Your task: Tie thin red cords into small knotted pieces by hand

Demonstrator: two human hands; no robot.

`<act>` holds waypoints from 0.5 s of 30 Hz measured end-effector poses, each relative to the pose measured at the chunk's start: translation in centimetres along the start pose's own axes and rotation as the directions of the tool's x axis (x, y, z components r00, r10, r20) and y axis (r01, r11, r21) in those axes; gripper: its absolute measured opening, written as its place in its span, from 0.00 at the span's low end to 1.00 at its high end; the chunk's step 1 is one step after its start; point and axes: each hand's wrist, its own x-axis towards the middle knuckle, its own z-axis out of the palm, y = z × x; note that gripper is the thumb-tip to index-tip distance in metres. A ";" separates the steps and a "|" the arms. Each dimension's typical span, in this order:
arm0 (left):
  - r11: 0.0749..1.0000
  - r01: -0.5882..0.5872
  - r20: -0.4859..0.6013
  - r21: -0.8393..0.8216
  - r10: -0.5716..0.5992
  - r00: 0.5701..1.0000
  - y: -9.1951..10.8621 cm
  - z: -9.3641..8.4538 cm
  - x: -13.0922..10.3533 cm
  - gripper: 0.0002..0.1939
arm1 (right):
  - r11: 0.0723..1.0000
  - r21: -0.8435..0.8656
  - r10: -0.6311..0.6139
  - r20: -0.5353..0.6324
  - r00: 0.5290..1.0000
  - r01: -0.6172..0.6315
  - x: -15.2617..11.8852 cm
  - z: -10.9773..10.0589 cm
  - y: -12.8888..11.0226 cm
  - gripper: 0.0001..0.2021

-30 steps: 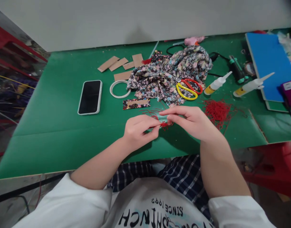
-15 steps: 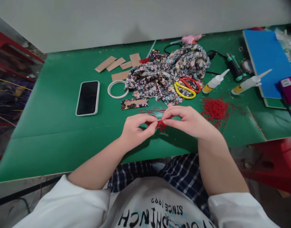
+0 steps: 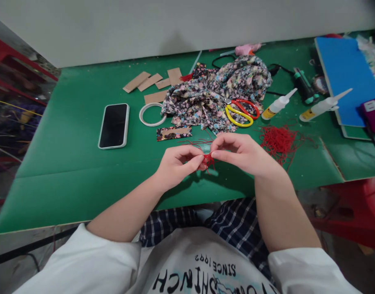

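Note:
A small bunch of red thread is pinched between both hands above the green table. My left hand grips its left side between thumb and fingers. On the other side my right hand has thumb and forefinger closed on it. Loose red strands stick out below the fingertips and trail behind the hands. Just beyond my left hand lies a strip of floral fabric with cardboard on it. To the right of my right hand is a tangled pile of red thread.
Crumpled floral fabric lies behind the hands, with red-and-yellow scissors on it. Glue bottles, a tape roll, a phone, cardboard pieces, a green-and-black cutter and a blue board are around.
The fingers have shifted slightly on the red thread, and its strands below now hang more spread out. Both hands stay in nearly the same place.

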 end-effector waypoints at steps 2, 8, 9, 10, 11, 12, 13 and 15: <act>1.000 0.008 -0.012 0.002 -0.008 1.000 0.1 0.1 0.0 0.14 | 0.999 0.051 0.002 -0.008 1.000 -0.001 0.0 0.0 0.1 0.11; 0.999 -0.011 -0.024 -0.042 0.010 1.000 0.2 0.1 -0.1 0.13 | 0.982 0.187 -0.015 0.016 1.000 0.011 0.1 0.2 0.4 0.10; 0.999 -0.013 -0.018 -0.052 0.012 1.000 0.2 0.0 -0.1 0.13 | 0.980 0.197 -0.011 0.016 1.000 0.007 0.1 0.2 0.4 0.10; 0.998 -0.012 -0.012 -0.057 0.011 1.000 0.2 0.0 -0.2 0.13 | 0.980 0.200 -0.005 0.018 1.000 0.001 0.1 0.3 0.4 0.09; 0.998 -0.009 -0.005 -0.057 0.008 1.000 0.2 0.0 -0.2 0.13 | 0.980 0.200 0.001 0.020 1.000 -0.005 0.1 0.3 0.4 0.09; 0.999 -0.004 0.002 -0.053 0.004 1.000 0.2 0.0 -0.2 0.13 | 0.980 0.198 0.006 0.023 1.000 -0.011 0.1 0.3 0.4 0.09; 0.999 0.002 0.008 -0.048 -0.001 1.000 0.2 0.0 -0.2 0.14 | 0.981 0.194 0.010 0.027 1.000 -0.015 0.2 0.3 0.5 0.09; 0.999 0.013 0.021 -0.041 -0.013 1.000 0.2 0.0 -0.2 0.14 | 0.982 0.188 0.011 0.033 0.999 -0.017 0.2 0.4 0.5 0.09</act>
